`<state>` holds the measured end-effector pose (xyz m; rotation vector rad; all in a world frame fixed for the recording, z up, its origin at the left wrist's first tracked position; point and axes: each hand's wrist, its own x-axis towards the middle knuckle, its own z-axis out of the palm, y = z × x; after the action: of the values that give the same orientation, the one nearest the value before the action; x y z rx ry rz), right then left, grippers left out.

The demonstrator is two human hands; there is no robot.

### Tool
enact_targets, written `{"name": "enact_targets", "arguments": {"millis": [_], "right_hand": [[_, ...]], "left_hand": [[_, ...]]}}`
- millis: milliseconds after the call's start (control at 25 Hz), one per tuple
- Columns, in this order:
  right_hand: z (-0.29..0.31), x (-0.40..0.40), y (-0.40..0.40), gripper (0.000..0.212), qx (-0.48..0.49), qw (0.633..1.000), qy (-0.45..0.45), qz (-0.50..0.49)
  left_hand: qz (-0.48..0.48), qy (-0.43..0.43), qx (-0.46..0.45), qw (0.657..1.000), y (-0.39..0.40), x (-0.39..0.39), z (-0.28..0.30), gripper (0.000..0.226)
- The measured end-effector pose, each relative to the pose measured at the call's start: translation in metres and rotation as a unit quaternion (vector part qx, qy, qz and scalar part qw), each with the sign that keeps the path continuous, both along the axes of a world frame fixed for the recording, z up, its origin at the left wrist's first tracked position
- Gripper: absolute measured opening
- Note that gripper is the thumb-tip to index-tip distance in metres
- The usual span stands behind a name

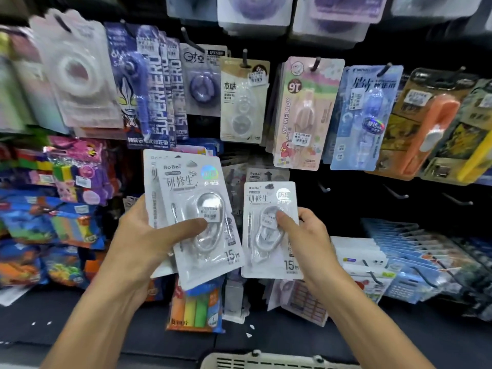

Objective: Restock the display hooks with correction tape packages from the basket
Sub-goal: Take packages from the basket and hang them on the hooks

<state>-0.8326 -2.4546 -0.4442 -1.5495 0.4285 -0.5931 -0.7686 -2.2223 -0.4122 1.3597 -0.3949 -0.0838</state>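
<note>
My left hand [149, 238] holds a small stack of white correction tape packages [197, 198], thumb pressed across the front blister. My right hand [306, 235] pinches a single matching white package [269, 251], thumb on its blister, held upright just right of the stack. Behind that package hangs another of the same kind [262, 175] on the dark display wall. Bare hooks [323, 188] [396, 194] [458, 200] stick out to the right at the same height. The rim of a pale basket [266, 360] shows at the bottom edge.
Upper hooks carry other tape packs: a beige one [243, 102], a pink My Melody one [303, 113], a blue one [364, 115]. Colourful packets [66, 209] crowd the left. Blue and white packs [399, 259] hang at lower right. A highlighter pack [197, 310] hangs below my hands.
</note>
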Motion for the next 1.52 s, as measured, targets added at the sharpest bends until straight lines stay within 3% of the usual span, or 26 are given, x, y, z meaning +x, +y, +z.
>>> {"name": "enact_targets", "arguments": {"millis": [80, 240, 320, 400, 520, 680, 880, 1000, 1120, 1240, 1320, 1400, 1520], "right_hand": [[-0.002, 0.014, -0.003, 0.013, -0.042, 0.998, 0.019, -0.038], [0.003, 0.032, -0.006, 0.053, -0.084, 0.991, 0.082, -0.070], [0.000, 0.021, -0.002, 0.039, -0.140, 0.988, 0.016, -0.056], [-0.006, 0.003, 0.008, 0.034, -0.081, 0.993, -0.051, 0.070], [-0.014, -0.017, 0.017, 0.045, 0.019, 0.972, -0.068, 0.226], [-0.011, -0.027, 0.011, 0.045, 0.064, 0.974, -0.118, 0.180], [-0.013, -0.036, 0.005, 0.042, -0.064, 0.995, -0.075, 0.031], [-0.024, -0.042, 0.009, 0.039, -0.093, 0.995, -0.036, -0.027], [-0.026, -0.033, 0.009, 0.037, -0.163, 0.986, -0.003, -0.046], [-0.016, -0.010, 0.000, 0.050, -0.101, 0.993, 0.057, -0.015], [-0.014, -0.009, -0.001, 0.057, -0.123, 0.987, 0.107, 0.003], [-0.017, -0.014, 0.006, 0.050, -0.137, 0.988, 0.047, 0.047], [-0.016, -0.013, 0.017, 0.045, 0.005, 0.976, -0.101, 0.192]], "left_hand": [[-0.004, -0.011, -0.002, 1.000, -0.003, 0.000, -0.002, 0.054], [-0.024, 0.006, -0.004, 1.000, -0.018, 0.004, -0.012, 0.059], [-0.029, 0.021, -0.004, 0.999, -0.029, 0.005, -0.016, 0.065], [-0.039, 0.033, -0.005, 0.999, -0.038, 0.004, -0.019, 0.063], [-0.086, 0.053, -0.007, 0.995, -0.047, 0.001, -0.022, 0.052], [-0.087, 0.136, -0.058, 0.985, -0.046, -0.001, -0.022, 0.049], [-0.002, 0.093, -0.056, 0.994, -0.037, 0.003, -0.021, 0.048], [0.014, 0.077, -0.039, 0.996, -0.036, 0.004, -0.022, 0.038], [0.021, 0.045, -0.017, 0.999, -0.038, 0.007, -0.021, 0.024], [0.018, 0.032, -0.003, 0.999, -0.044, 0.009, -0.020, 0.025], [0.019, 0.036, 0.012, 0.999, -0.048, 0.012, -0.020, 0.028], [-0.010, 0.032, 0.028, 0.999, -0.053, 0.014, -0.018, 0.026], [-0.104, -0.039, 0.095, 0.989, -0.066, 0.011, -0.016, 0.032]]}}
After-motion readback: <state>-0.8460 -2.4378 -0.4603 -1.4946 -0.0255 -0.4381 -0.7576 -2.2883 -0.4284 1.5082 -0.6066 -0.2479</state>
